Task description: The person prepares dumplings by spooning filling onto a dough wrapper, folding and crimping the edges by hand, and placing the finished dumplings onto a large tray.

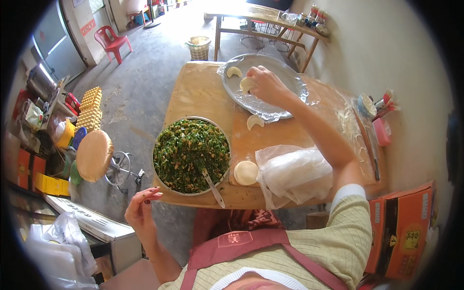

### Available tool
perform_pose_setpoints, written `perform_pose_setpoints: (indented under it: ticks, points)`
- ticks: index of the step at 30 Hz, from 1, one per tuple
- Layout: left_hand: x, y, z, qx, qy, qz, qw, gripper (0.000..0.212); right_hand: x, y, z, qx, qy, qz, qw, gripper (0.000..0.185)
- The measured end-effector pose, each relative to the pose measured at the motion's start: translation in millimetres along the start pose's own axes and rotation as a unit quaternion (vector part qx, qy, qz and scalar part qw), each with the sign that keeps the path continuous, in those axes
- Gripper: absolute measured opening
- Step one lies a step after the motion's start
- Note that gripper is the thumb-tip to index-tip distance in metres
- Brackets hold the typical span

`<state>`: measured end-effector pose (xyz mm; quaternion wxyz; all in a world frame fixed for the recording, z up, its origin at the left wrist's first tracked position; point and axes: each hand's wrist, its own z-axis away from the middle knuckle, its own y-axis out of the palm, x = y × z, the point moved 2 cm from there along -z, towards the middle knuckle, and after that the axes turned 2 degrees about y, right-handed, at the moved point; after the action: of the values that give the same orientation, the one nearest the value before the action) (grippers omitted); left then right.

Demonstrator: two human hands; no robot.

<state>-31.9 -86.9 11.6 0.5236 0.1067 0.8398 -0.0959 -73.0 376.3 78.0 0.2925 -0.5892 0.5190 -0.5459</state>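
My right hand [267,85] grips a folded dumpling [248,85] over a round metal tray [268,108] lined with clear plastic film. One dumpling [234,72] lies at the tray's left side; another dumpling [255,122] lies on the wooden board just below the rim. My left hand [143,208] is raised at the table's near left edge, holding nothing, its fingers bent and apart. A large bowl of chopped green filling [190,154] stands beside it, with a spoon [214,188] resting in it. Round dough wrappers [246,172] lie stacked beside a clear plastic bag [295,174].
A rolling pin [364,139] lies on the floured right side of the board. Near the wall stand a pink container [382,132] and a patterned bowl [367,105]. A round stool [95,156] is left of the table, and orange boxes [402,232] are at right.
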Motion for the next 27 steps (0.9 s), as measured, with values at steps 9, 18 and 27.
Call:
perform_pose_setpoints:
  ticks: [9, 18, 27]
  points:
    - [4.1, -2.5, -5.1, -0.027, -0.024, -0.022, 0.999, 0.017, -41.8, 74.1, -96.9, 0.024, 0.060, 0.019, 0.998, 0.042]
    - [8.3, 5.0, -9.3, -0.017, -0.044, -0.001, 0.999, 0.017, -57.4, 90.1, -77.9, -0.044, 0.096, -0.002, 0.994, 0.042]
    - [4.9, 1.3, -5.4, -0.020, -0.040, -0.016, 0.999, 0.017, -62.2, 98.4, -82.0, -0.107, 0.072, -0.001, 0.992, 0.044]
